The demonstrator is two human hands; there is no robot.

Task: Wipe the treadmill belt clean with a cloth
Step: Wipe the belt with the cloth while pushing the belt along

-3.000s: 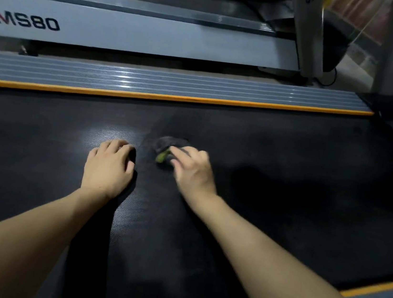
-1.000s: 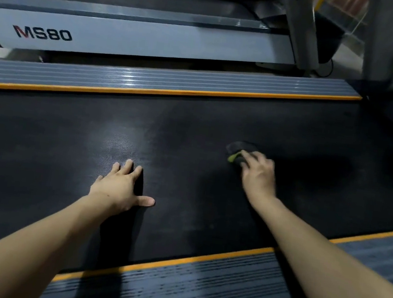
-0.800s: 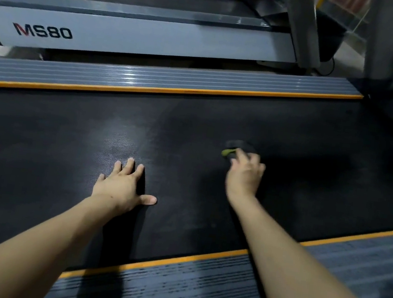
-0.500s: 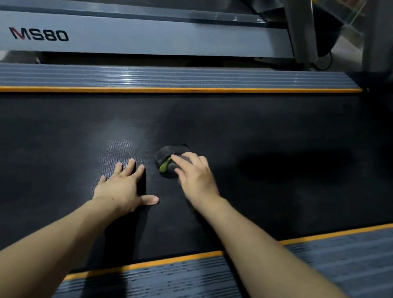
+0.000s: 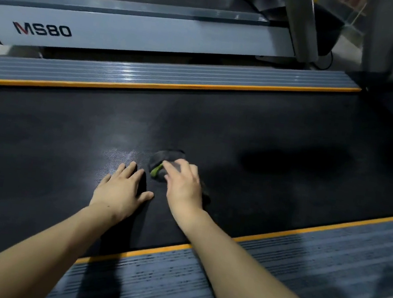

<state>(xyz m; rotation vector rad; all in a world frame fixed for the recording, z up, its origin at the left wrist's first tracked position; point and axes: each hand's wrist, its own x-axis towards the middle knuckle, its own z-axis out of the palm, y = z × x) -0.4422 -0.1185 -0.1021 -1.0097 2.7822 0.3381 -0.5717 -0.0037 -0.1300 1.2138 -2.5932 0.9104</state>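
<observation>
While the left hand (image 5: 123, 190) lies flat on the treadmill belt (image 5: 278, 144) with its fingers (image 5: 130, 168) spread open and gripping nothing, the right hand (image 5: 184, 188) sits just beside it, pressing a dark cloth (image 5: 167, 158) with a green edge onto the belt. The right fingers are blurred; they lie extended over the cloth rather than curled, and whether they pinch it cannot be told. The cloth rests near the middle of the belt's width, its far part showing beyond the fingertips. Both forearms cross the near side rail (image 5: 314, 254), a ribbed grey strip with an orange border where it meets the belt. The far side rail (image 5: 150, 75) has the same orange border. Wide bare belt extends to the left and right of the hands, and between the cloth and the far rail. Beyond the far rail stands a second treadmill (image 5: 136, 31) marked MS80.
</observation>
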